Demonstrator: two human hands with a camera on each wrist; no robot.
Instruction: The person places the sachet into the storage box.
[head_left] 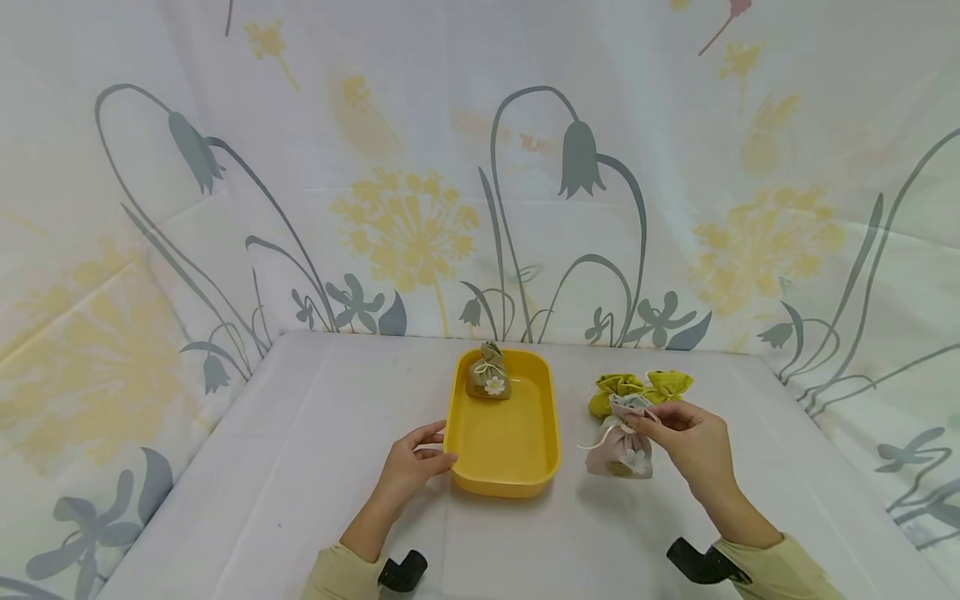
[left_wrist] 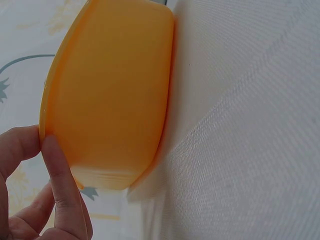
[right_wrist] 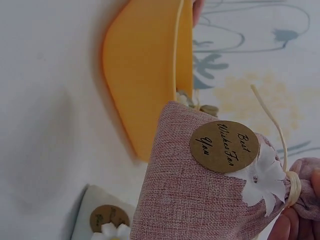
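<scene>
A yellow tray [head_left: 504, 435] [left_wrist: 115, 90] [right_wrist: 145, 75] lies in the middle of the white table. An olive pouch [head_left: 488, 375] with a white flower stands at its far end. My left hand [head_left: 441, 447] [left_wrist: 47, 155] holds the tray's near left rim between thumb and fingers. Just right of the tray, my right hand [head_left: 651, 421] [right_wrist: 300, 222] pinches the tied neck of a pink pouch [head_left: 621, 454] [right_wrist: 200, 200] with a round brown tag and a white flower. I cannot tell whether its bottom touches the table.
Two yellow-green pouches [head_left: 611, 390] [head_left: 670, 383] lie behind the pink one. A grey pouch [right_wrist: 106, 220] with a tag and flower lies on the table beside it. Flower-printed curtains [head_left: 480, 208] enclose the table at the back and both sides.
</scene>
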